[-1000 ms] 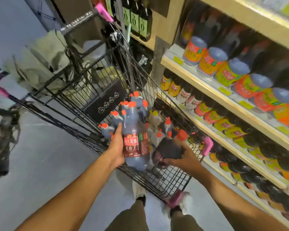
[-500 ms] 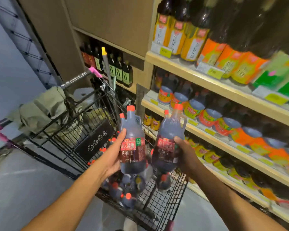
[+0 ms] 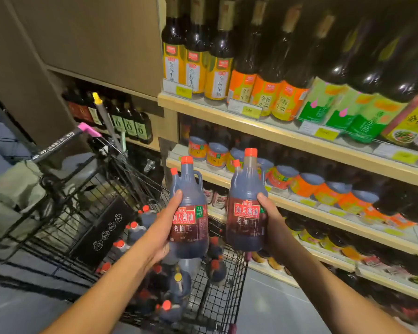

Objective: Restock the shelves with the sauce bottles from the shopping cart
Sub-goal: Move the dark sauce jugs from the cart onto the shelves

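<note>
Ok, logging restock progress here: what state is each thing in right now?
Left hand: grips the left bottle.
Right hand: grips the right bottle.
Left bottle: upright, capped, not shelved.
Right bottle: upright, capped, not shelved.
Shopping cart: loaded with spare bottles.
Shelves: lined with labelled bottles.

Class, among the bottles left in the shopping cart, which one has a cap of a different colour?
The yellow-capped bottle below the left hand; the other cart bottles wear orange-red caps.

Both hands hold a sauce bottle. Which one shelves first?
Right, likely. The right hand grips the right bottle upright next to the shelves; the left hand holds the left bottle above the shopping cart, farther from them.
</note>
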Motion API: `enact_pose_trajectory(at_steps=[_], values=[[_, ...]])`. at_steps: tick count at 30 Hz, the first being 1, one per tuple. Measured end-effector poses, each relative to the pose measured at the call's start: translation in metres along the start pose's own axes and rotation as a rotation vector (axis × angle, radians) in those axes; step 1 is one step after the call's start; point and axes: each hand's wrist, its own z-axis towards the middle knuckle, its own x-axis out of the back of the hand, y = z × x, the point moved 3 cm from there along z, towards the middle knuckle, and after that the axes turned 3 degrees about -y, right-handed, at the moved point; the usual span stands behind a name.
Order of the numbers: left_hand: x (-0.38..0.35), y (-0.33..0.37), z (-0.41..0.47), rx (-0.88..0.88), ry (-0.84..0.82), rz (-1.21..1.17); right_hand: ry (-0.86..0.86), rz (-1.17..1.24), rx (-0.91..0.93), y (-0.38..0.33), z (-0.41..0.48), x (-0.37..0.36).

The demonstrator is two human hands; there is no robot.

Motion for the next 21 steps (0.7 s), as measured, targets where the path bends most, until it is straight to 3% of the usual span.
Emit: enact_pose_trajectory(at_steps=[10,21], values=[[-0.111,-0.033,0.009,0.033,-0.153,0.124,0.196,0.200,0.063,-0.024,-0.072,0.106],[-0.277,-0.130,-0.016,0.152,-0.332,0.240,0.458,0.339,0.164,-0.030,-0.219,0.267]])
